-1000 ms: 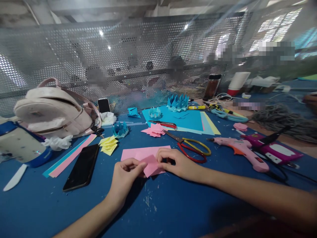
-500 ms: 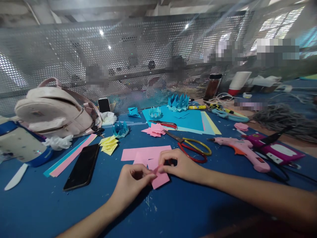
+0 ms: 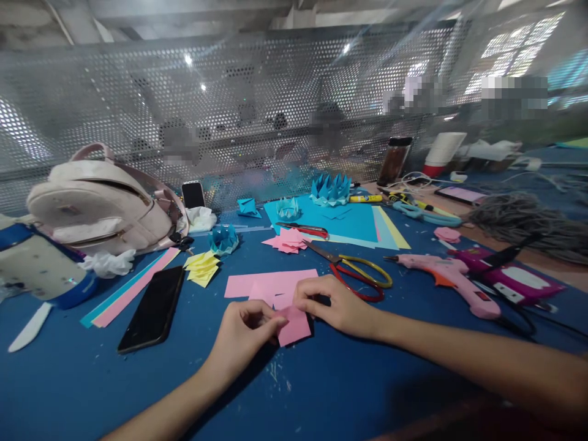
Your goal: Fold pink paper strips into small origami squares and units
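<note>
A small pink paper square [image 3: 294, 331] is pinched between both hands, just above the blue table. My left hand [image 3: 245, 331] grips its left edge between thumb and fingers. At the square's upper right, my right hand [image 3: 337, 306] is closed on its edge. Behind the hands lies a pink paper strip [image 3: 271, 280], with smaller pink pieces partly covered by my fingers. Scissors [image 3: 356, 269] with red and yellow handles rest beyond my right hand. Past the strip sits a pile of folded pink paper pieces [image 3: 290, 241].
Yellow folded papers [image 3: 202, 268] and a black phone [image 3: 154, 309] lie at left, near a pale backpack [image 3: 101, 208]. Blue paper crowns [image 3: 331, 191] and blue sheets [image 3: 353, 223] are at the back. A pink glue gun [image 3: 452, 282] with a cord lies at right.
The pink paper square has shifted slightly up and left and now sits straighter between the fingers. Both hands stay in nearly the same place.
</note>
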A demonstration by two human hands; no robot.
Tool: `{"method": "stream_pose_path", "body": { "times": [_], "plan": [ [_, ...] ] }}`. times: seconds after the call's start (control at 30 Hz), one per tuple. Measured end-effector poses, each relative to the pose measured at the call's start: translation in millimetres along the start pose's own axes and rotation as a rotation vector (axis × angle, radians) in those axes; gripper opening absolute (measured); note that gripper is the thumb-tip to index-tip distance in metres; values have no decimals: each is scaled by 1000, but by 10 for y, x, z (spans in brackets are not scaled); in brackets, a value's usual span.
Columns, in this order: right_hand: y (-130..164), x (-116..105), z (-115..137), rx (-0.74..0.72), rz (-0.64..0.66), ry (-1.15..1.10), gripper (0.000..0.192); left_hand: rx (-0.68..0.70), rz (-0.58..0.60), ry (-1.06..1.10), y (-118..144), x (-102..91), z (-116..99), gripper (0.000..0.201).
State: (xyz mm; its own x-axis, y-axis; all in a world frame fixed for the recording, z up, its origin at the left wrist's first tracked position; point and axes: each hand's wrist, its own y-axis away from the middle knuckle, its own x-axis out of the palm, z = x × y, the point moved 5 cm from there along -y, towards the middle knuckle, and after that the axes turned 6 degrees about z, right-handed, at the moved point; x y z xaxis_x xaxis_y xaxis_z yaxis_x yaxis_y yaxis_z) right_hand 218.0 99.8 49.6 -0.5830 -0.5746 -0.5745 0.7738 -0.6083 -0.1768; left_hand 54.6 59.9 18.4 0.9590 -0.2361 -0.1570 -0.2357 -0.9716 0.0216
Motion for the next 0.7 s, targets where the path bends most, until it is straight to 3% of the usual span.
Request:
{"method": "stream_pose_path", "body": {
  "times": [0.2, 0.33, 0.5, 0.7],
  "plan": [
    [23, 26, 18, 14, -22, 18, 31, 56, 12, 16, -18, -3, -11, 19],
    [32, 35, 57, -35, 17, -91, 26, 55, 10, 69, -27, -20, -17, 16],
    [42, 8, 156, -177, 41, -116, 24, 21, 7, 160, -33, -21, -12, 23],
    [24, 4, 94, -134, 35, -114, 21, 61, -52, 128, -28, -55, -47, 30]
  ]
}}
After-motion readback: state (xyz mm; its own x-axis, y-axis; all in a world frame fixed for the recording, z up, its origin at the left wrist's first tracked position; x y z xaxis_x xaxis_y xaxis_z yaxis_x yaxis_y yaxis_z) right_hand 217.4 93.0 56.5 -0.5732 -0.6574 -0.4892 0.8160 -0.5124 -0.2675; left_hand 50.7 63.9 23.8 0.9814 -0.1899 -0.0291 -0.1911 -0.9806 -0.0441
